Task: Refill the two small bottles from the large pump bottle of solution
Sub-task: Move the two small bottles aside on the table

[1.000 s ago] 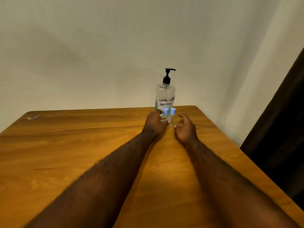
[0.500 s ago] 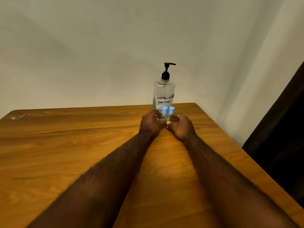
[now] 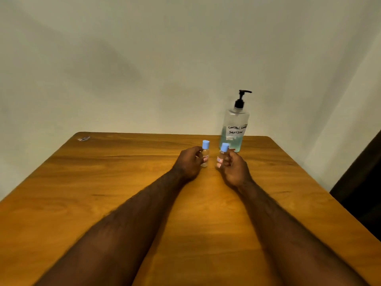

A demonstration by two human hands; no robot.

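Note:
A large clear pump bottle (image 3: 235, 129) with a black pump, a handwritten label and blue-green liquid in its lower part stands at the table's far edge. My left hand (image 3: 188, 163) grips a small clear bottle with a blue cap (image 3: 205, 151), held upright. My right hand (image 3: 234, 168) grips the second small blue-capped bottle (image 3: 222, 153), tilted slightly left. The two small bottles are a short way apart, both in front of the pump bottle. Both caps are on.
The wooden table (image 3: 123, 182) stretches wide to the left and toward me. A small scrap (image 3: 83, 138) lies at its far left corner. A pale wall stands behind; a dark curtain (image 3: 362, 182) hangs off the right edge.
Both hands closed on the small bottles and drew them toward me, away from the pump bottle, then apart from each other. The view shifted left.

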